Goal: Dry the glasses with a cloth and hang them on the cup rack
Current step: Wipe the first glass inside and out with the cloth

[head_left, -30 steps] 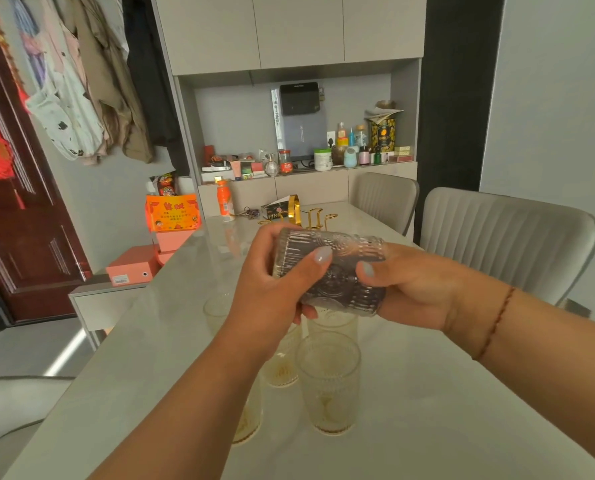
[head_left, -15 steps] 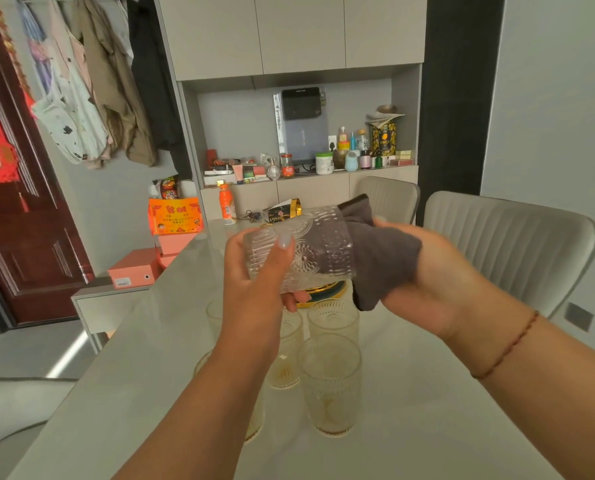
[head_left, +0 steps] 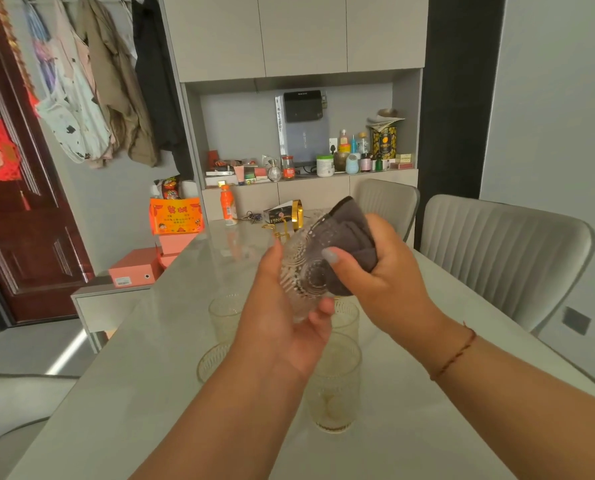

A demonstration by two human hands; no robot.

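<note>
The left hand grips a ribbed, embossed clear glass; the right hand clutches a soft grey cloth, seemingly stuffed inside.

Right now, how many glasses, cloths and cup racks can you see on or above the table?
Glasses: 5, with 1 held and 4 standing on the table, at and
Cloths: 1
Cup racks: 1
Total: 7; the arms may hide more.
</note>
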